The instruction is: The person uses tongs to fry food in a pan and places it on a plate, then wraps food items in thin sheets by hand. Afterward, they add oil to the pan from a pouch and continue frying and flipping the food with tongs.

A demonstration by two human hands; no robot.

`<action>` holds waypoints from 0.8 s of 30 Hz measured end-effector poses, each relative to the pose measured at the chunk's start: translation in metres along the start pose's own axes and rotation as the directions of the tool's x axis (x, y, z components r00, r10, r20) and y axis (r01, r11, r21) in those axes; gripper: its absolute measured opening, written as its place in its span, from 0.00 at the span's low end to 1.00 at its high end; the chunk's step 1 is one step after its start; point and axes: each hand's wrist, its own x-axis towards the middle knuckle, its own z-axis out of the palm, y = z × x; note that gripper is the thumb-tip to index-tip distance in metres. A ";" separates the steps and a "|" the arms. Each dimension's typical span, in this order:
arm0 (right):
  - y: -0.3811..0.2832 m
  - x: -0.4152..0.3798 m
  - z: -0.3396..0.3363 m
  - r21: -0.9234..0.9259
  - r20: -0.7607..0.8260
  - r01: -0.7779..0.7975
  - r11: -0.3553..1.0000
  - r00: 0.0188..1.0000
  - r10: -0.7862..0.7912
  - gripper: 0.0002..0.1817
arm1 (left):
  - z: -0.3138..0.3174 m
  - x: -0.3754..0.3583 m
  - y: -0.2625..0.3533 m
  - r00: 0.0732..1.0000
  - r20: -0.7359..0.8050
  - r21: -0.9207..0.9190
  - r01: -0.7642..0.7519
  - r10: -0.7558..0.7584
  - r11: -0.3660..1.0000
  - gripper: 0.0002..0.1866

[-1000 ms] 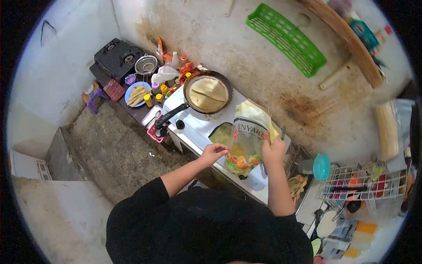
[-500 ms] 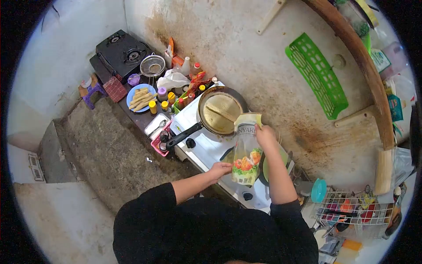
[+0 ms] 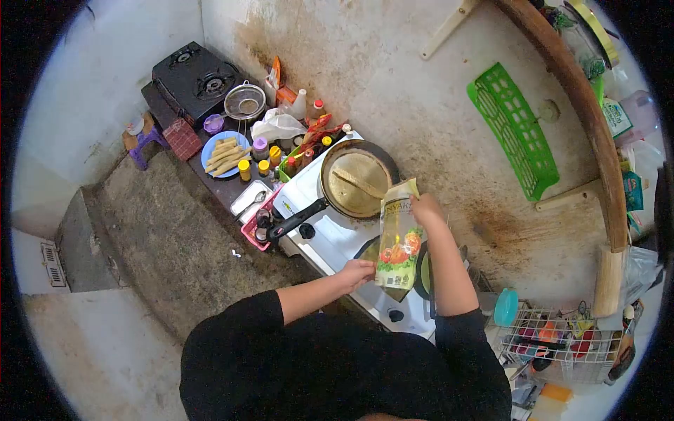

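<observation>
An oil pouch (image 3: 397,245) with pictures of food on its front is upright over the white stove (image 3: 330,234). Closed on its top right corner is my right hand (image 3: 425,209). My left hand (image 3: 358,274) grips the pouch's lower left edge, fingers pressed together. Just behind the pouch, a frying pan (image 3: 351,200) sits on the stove with its black handle toward the lower left. In the pan lies one long pale piece (image 3: 357,181). A second, dark pan is partly hidden behind the pouch.
A blue plate (image 3: 210,168) of pale rolls, spice jars (image 3: 244,168), a strainer (image 3: 244,102) and a black stove (image 3: 196,81) stand to the left. A pink basket (image 3: 254,235) is beside the white stove. At the right are a wire rack (image 3: 562,340) and a turquoise bowl (image 3: 506,307).
The pouch has tilted, its top now turned slightly to the right. Both hands have shifted a little with it. The whole view has moved slightly.
</observation>
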 end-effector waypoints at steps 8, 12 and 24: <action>-0.006 -0.002 -0.002 -0.040 0.031 -0.055 0.998 0.998 0.057 0.23 | 0.001 -0.008 0.001 0.998 0.055 -0.043 -0.023 0.026 0.999 0.05; -0.029 -0.023 -0.021 -0.051 0.075 -0.012 0.999 0.997 0.016 0.23 | -0.003 -0.008 -0.001 0.999 0.022 -0.042 -0.037 0.038 0.998 0.06; -0.052 -0.041 -0.021 -0.048 -0.014 0.249 0.967 0.968 -0.250 0.22 | -0.023 0.002 -0.021 0.995 0.055 -0.059 -0.083 0.086 0.995 0.09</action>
